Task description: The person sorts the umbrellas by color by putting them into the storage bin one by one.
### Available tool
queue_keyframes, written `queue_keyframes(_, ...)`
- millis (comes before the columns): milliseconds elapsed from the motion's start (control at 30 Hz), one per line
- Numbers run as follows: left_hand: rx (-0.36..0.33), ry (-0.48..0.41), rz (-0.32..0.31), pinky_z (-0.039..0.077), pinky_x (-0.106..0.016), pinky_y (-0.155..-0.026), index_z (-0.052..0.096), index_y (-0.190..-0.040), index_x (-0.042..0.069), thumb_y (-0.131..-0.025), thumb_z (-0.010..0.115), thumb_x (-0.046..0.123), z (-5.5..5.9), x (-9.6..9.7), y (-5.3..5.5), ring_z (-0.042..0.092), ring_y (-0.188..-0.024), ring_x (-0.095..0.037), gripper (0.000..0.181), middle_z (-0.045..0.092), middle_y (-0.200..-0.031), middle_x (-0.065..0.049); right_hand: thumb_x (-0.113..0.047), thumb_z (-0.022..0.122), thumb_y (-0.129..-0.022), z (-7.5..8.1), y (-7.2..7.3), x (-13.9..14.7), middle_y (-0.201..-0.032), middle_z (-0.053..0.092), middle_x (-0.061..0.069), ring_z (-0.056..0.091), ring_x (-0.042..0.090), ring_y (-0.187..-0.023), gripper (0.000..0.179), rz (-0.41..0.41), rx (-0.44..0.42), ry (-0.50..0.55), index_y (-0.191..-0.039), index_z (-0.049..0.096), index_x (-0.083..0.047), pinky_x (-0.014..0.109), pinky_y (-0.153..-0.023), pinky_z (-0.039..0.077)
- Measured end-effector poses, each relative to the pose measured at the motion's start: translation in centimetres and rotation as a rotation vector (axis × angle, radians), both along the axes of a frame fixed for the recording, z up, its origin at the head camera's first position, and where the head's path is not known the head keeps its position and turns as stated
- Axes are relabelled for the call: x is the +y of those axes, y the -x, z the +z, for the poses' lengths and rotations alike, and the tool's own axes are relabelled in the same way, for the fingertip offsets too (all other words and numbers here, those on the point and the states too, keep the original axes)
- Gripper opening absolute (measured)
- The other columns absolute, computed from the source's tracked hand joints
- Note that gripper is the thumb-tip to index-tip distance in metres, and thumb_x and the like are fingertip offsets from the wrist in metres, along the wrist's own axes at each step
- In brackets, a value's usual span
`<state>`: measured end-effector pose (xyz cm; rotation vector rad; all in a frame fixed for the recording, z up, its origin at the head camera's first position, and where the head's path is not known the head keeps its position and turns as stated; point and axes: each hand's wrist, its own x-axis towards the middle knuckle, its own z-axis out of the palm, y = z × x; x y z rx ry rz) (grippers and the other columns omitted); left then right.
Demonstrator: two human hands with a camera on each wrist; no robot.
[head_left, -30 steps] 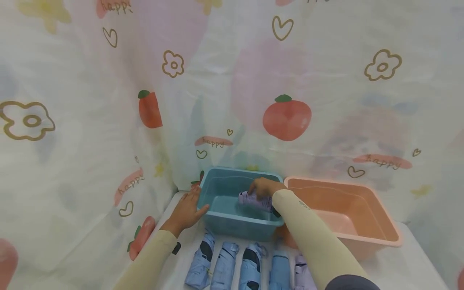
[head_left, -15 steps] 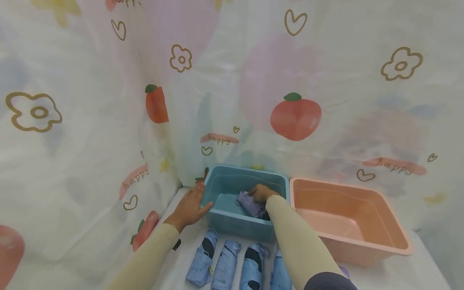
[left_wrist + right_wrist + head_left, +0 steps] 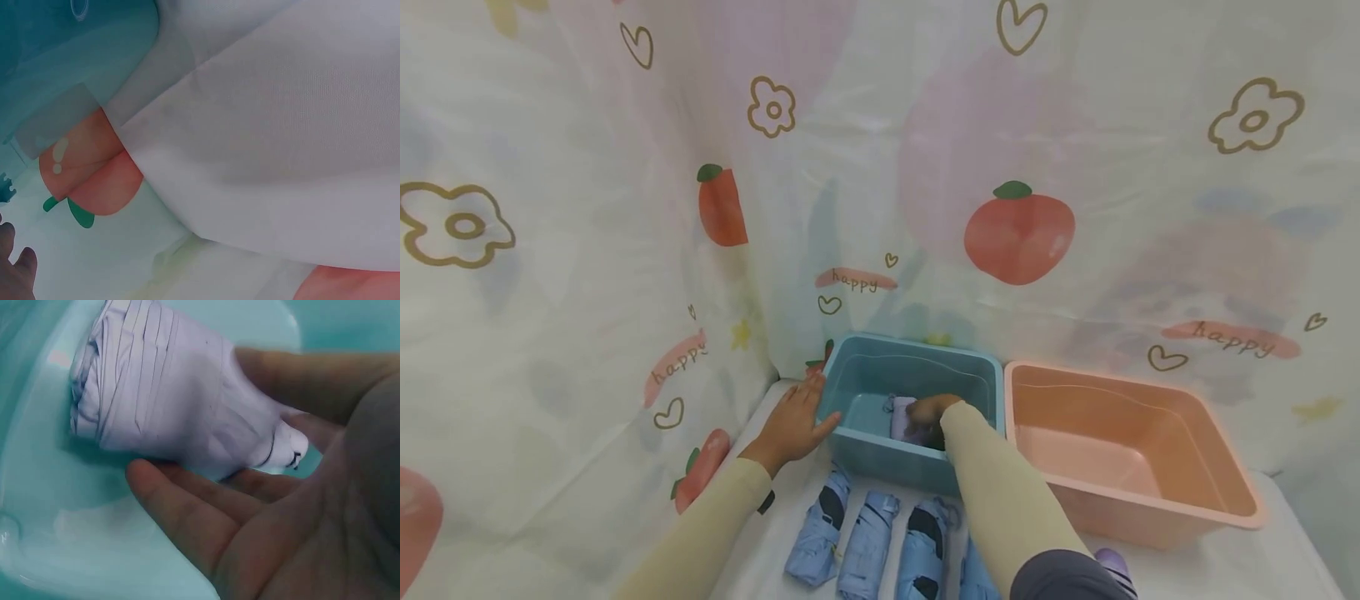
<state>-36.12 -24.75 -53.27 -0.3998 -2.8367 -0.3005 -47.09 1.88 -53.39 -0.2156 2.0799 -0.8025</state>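
Note:
A lilac folded umbrella (image 3: 901,418) lies inside the blue plastic bin (image 3: 887,463). My right hand (image 3: 936,410) reaches into the bin at the umbrella. In the right wrist view the folded umbrella (image 3: 150,381) shows its pleated end at left and its tapered end near the palm. The thumb passes over it, blurred, while the fingers (image 3: 181,509) extend loosely along its lower side, one fingertip apart from it. My left hand (image 3: 792,421) rests with straight fingers against the bin's left rim. Only fingertips of it appear at the left wrist view's lower left corner.
A peach plastic bin (image 3: 1157,508) stands right beside the blue one. Several blue folded umbrellas (image 3: 868,546) lie in a row in front, partly cut off or behind my right arm. A purple item (image 3: 1112,562) shows beyond that sleeve. A printed curtain (image 3: 865,167) encloses the table.
The lilac umbrella has turned inside the blue bin and shifted slightly, my right hand moving with it and lower. The left hand has stayed on the rim. The head view has shifted a little.

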Motion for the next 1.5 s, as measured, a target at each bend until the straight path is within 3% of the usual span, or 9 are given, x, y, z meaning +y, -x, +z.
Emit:
queue_keyframes(67, -0.009, -0.006, 0.007, 0.016, -0.044, -0.103, 0.021, -0.14, 0.0, -0.088, 0.025, 0.061, 0.1, -0.1, 0.0, 0.019, -0.131, -0.025, 0.081, 0.022, -0.144, -0.014, -0.024, 0.061, -0.083, -0.2, 0.2, -0.6, -0.11, 0.054, 0.019, 0.049, 0.036, -0.105, 0.049, -0.107, -0.059, -0.025, -0.122, 0.048, 0.002, 0.048, -0.086, 0.039)
queue_keyframes(200, -0.025, -0.013, 0.022, 0.013, -0.043, -0.104, 0.019, -0.141, 0.001, -0.088, 0.025, 0.061, 0.1, -0.2, -0.1, 0.018, -0.132, -0.024, 0.08, 0.021, -0.145, -0.012, -0.028, 0.069, -0.076, -0.4, 0.3, -1.9, -0.115, 0.053, 0.018, 0.051, 0.037, -0.103, 0.056, -0.126, -0.046, -0.067, -0.121, 0.05, 0.0, 0.05, -0.083, 0.041)
queue_keyframes(367, -0.012, -0.016, 0.028, 0.014, -0.043, -0.104, 0.019, -0.141, 0.002, -0.087, 0.026, 0.061, -0.3, -0.3, 0.1, 0.02, -0.131, -0.024, 0.08, 0.021, -0.145, -0.011, -0.026, 0.063, -0.08, -0.4, 0.5, -3.8, -0.114, 0.054, 0.016, 0.05, 0.034, -0.105, 0.043, -0.085, -0.218, -0.007, -0.116, 0.054, -0.003, 0.05, -0.091, 0.034)
queue_keyframes(500, -0.001, -0.025, 0.025, 0.015, -0.043, -0.104, 0.019, -0.141, 0.003, -0.087, 0.026, 0.061, -0.6, -0.1, 0.3, 0.02, -0.131, -0.023, 0.08, 0.023, -0.144, -0.01, -0.019, 0.05, -0.088, -0.7, 1.0, -5.2, -0.114, 0.056, 0.016, 0.051, 0.03, -0.107, 0.033, 0.079, -0.287, 0.061, -0.113, 0.056, 0.002, 0.044, -0.095, 0.033)
queue_keyframes(600, 0.004, -0.023, 0.021, 0.016, -0.043, -0.103, 0.021, -0.141, 0.003, -0.087, 0.027, 0.06, -0.6, 0.5, 0.2, 0.02, -0.131, -0.021, 0.079, 0.025, -0.143, -0.01, -0.014, 0.046, -0.088, -0.6, 0.8, -5.4, -0.116, 0.055, 0.016, 0.051, 0.03, -0.109, 0.033, 0.147, -0.242, 0.103, -0.115, 0.055, 0.003, 0.044, -0.094, 0.034)
queue_keyframes(733, 0.001, -0.008, 0.023, 0.017, -0.043, -0.103, 0.022, -0.14, 0.002, -0.088, 0.027, 0.06, -0.5, 1.1, 0.0, 0.021, -0.131, -0.022, 0.078, 0.027, -0.143, -0.01, -0.022, 0.057, -0.082, 0.6, 0.1, -4.9, -0.118, 0.055, 0.011, 0.05, 0.032, -0.108, 0.036, 0.109, -0.173, 0.025, -0.114, 0.058, -0.005, 0.052, -0.088, 0.036)
queue_keyframes(1200, -0.035, 0.001, 0.0, 0.016, -0.043, -0.103, 0.022, -0.14, -0.001, -0.087, 0.025, 0.061, 0.1, 0.3, -0.2, 0.023, -0.13, -0.022, 0.081, 0.026, -0.142, -0.013, -0.023, 0.055, -0.089, 10.1, 0.2, 3.5, -0.131, 0.042, 0.013, 0.05, 0.03, -0.11, 0.053, 0.224, 0.077, -0.074, -0.135, 0.035, -0.006, 0.044, -0.084, 0.042)
queue_keyframes(1367, -0.033, 0.027, -0.018, 0.017, -0.045, -0.102, 0.021, -0.139, -0.002, -0.087, 0.022, 0.063, 0.5, 0.1, -0.1, 0.02, -0.131, -0.023, 0.083, 0.025, -0.143, -0.014, -0.024, 0.053, -0.09, 12.8, -2.2, 8.4, -0.13, 0.044, 0.016, 0.052, 0.027, -0.107, 0.056, 0.284, 0.229, -0.053, -0.136, 0.032, -0.002, 0.044, -0.084, 0.043)
queue_keyframes(1500, -0.008, -0.002, -0.022, 0.018, -0.046, -0.102, 0.023, -0.138, -0.004, -0.088, 0.027, 0.06, 0.5, 0.8, -0.5, 0.019, -0.131, -0.026, 0.081, 0.027, -0.142, -0.015, -0.025, 0.053, -0.09, 14.3, -5.6, 13.4, -0.124, 0.05, 0.012, 0.055, 0.02, -0.102, 0.052, 0.312, 0.395, 0.007, -0.135, 0.036, -0.006, 0.04, -0.08, 0.046)
